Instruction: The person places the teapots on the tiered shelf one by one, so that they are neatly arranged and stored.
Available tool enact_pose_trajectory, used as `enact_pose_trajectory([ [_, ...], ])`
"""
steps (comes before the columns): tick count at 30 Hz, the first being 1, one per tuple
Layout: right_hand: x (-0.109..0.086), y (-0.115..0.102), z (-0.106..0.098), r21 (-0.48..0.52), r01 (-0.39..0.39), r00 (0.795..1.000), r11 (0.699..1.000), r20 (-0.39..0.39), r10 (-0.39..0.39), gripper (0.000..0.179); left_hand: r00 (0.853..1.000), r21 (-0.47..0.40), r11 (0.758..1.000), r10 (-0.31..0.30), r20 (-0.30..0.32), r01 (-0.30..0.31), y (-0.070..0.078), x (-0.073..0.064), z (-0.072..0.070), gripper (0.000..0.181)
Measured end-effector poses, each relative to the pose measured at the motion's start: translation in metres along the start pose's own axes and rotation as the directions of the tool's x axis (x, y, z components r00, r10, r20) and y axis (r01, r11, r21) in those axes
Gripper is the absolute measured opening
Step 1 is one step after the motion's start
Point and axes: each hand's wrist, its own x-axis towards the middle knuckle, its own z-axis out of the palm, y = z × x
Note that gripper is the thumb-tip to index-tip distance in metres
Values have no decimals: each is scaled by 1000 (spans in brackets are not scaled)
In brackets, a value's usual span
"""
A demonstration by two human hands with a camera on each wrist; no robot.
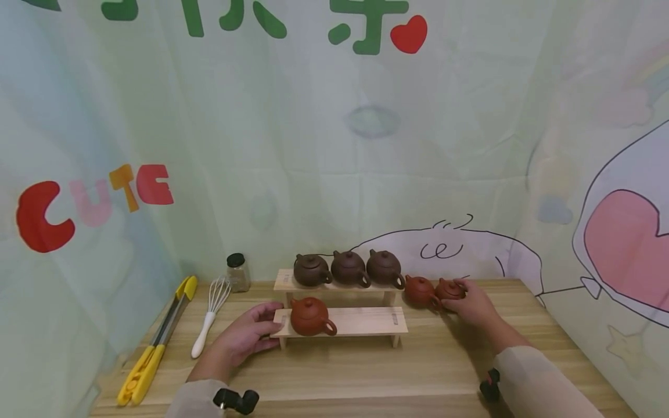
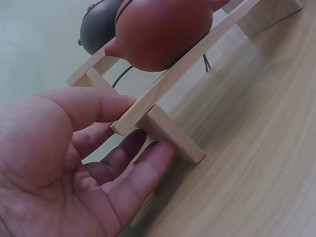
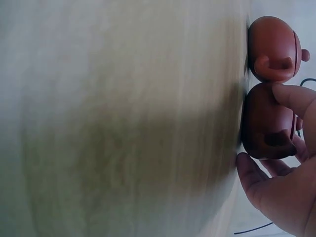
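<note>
Presently, from afar I see the right hand curled around the outer red teapot, rightward of the front wooden stand, whose left end the left hand pinches.

In the head view the right grip hides part of the far-right red teapot; the print on the lower wooden stand is too small to read; the top edge slices through the green characters; in the left wrist view that edge crops the stand's red teapot, which partly covers a dark teapot; in the right wrist view the worktop is blurred.
</note>
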Motion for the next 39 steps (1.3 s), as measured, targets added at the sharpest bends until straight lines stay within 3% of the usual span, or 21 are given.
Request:
enact_pose_trajectory([
  [9, -4, 1, -5, 10, -65, 998, 998, 2, 65, 82, 1000, 4, 1000, -3, 6, 3, -1, 1, 1, 65],
  [19, -26, 5, -13, 75, -36, 997, 997, -66, 41, 85, 1000, 1, 1000, 8, 18, -8, -1, 1, 1, 65],
  [30, -66, -20, -15, 134, 42, 997, 990, -72, -33, 84, 1000, 0, 1000, 10, 8, -10, 1, -1, 0, 65],
  [39, -97, -56, 7, 237, 111, 994, 965, -27, -107, 78, 1000, 1, 1000, 8, 8, -8, 0, -1, 0, 66],
])
